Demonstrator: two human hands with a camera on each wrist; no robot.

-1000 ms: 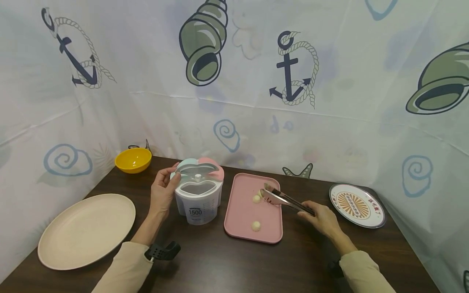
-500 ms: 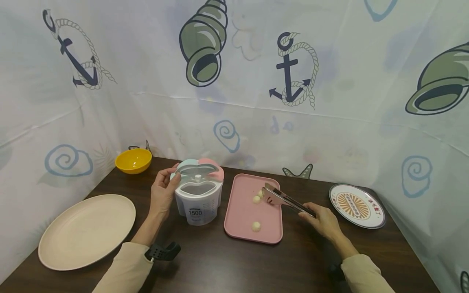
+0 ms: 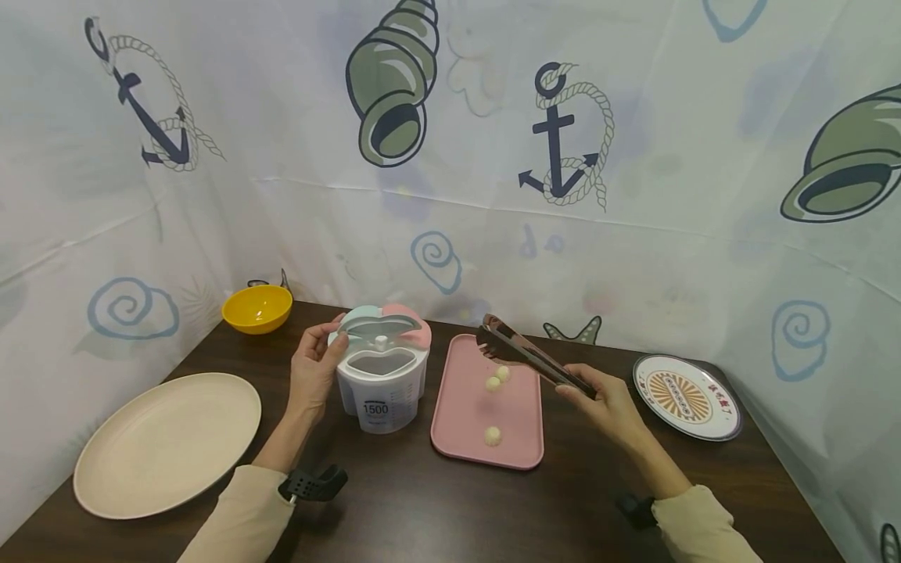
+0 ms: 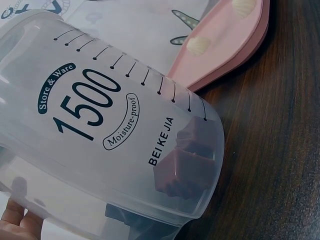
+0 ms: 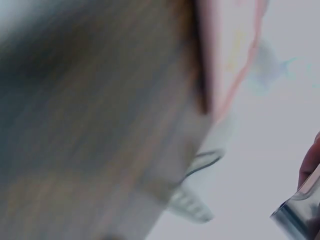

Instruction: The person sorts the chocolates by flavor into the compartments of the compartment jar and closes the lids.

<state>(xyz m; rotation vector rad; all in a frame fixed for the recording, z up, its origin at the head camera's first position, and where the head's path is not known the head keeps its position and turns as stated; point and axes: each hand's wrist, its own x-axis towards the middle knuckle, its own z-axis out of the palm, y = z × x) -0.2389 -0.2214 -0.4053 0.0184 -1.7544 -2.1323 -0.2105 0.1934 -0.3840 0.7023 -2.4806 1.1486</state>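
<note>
A clear storage container (image 3: pixel 389 408) marked 1500 stands on the table, its lid coloured white, green and pink, with one flap (image 3: pixel 380 325) raised. My left hand (image 3: pixel 314 363) grips its left side near the lid; the exact grip is partly hidden. Through the wall, mauve blocks (image 4: pixel 185 172) show at the bottom of one compartment. My right hand (image 3: pixel 607 403) holds metal tongs (image 3: pixel 535 358) above the pink tray (image 3: pixel 461 426). Whether anything sits between the tong tips cannot be seen. On the tray lie a few cream pieces (image 3: pixel 492 435), shell-shaped and ridged in the left wrist view.
At the left lies a large beige oval plate (image 3: pixel 165 446); behind it is a yellow bowl (image 3: pixel 257 310). A patterned round plate (image 3: pixel 686 397) is on the right. A printed cloth (image 3: pixel 486 258) hangs along the table's back and sides.
The tongs have risen off the tray and swung left and back, towards the container, with my right hand following. My left hand and the container have stayed where they were.
</note>
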